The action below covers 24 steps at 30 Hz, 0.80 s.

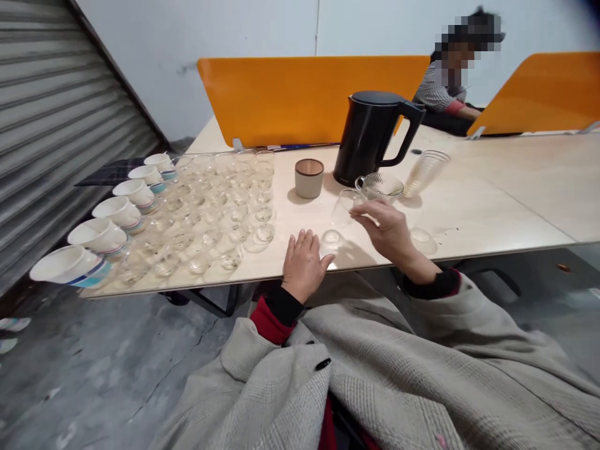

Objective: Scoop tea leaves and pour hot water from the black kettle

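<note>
My right hand (387, 230) holds a small clear glass (344, 206) tilted just above the table (492, 206), near the front edge. My left hand (304, 262) rests flat on the table's edge with fingers spread, holding nothing. A small clear glass (330, 239) stands just right of its fingertips. Behind my right hand sit a ribbed glass cup with a handle (380, 185) and a black electric kettle (372, 139).
Several rows of small clear glasses (213, 206) cover the table's left part, with white bowls (99, 236) lined along the left edge. A beige cup (309, 177), a lying plastic cup (425, 170) and another small glass (422, 239) are nearby. A person (447, 81) sits behind orange dividers (300, 94).
</note>
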### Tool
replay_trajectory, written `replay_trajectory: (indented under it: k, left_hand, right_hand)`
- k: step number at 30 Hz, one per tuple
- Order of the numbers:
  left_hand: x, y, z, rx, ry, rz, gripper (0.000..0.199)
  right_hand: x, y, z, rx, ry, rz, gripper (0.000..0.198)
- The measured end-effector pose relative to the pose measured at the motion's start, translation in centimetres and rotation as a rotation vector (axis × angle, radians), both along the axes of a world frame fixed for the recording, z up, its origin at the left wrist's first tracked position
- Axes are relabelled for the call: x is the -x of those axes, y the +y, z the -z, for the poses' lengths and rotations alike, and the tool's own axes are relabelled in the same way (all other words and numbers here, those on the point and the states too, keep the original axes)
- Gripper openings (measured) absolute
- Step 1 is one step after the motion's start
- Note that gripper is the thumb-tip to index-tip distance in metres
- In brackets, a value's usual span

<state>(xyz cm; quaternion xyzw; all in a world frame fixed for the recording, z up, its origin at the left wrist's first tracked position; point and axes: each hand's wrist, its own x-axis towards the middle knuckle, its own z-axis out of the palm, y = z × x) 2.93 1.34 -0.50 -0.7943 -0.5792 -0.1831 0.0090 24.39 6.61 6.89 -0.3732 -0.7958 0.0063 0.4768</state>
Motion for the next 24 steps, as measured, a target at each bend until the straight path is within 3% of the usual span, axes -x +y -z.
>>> replay_trajectory:
  k: [7, 17, 24]
  left_hand:
    - [0.7, -0.2, 0.4, -0.028, -0.040, -0.032, 0.057]
    - [0.5, -0.3, 0.0, 0.002, -0.016, -0.031, 0.055]
    - [0.6, -0.4, -0.3, 0.037, -0.004, -0.039, 0.059]
  right_hand:
    - [3.5, 4.6, 2.3, 0.159, -0.087, -0.144, 0.016]
    - [5.3, 4.4, 2.8, 0.187, -0.201, -0.187, 0.022]
    - [4.5, 3.8, 2.6, 0.100, -0.151, -0.163, 0.030]
